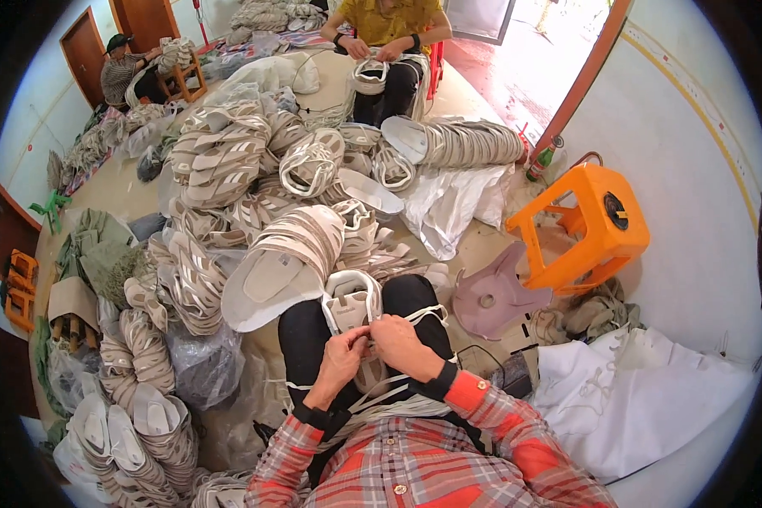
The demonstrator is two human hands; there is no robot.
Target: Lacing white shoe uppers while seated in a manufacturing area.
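Note:
A beige and white shoe upper [345, 305] lies across my lap, its opening turned away from me. Both hands meet over its lacing area. My left hand [340, 360] is closed on the upper's left edge, thumb and fingertips pinched together. My right hand [405, 345] is closed too, its fingertips touching the left ones; what they pinch is hidden. White shoelaces [427, 313] hang loose over my right thigh, and more laces lie bundled across my lap. Just beyond my left knee stands a long nested stack of uppers [288, 267].
Heaps of shoe uppers [220, 157] cover the floor ahead and left. On the right are an orange stool [580, 224], a mauve plastic piece [495, 292], a green bottle [543, 161] and white cloth [635, 394]. A person in yellow [389, 34] handles an upper ahead; another person [127, 72] sits far left.

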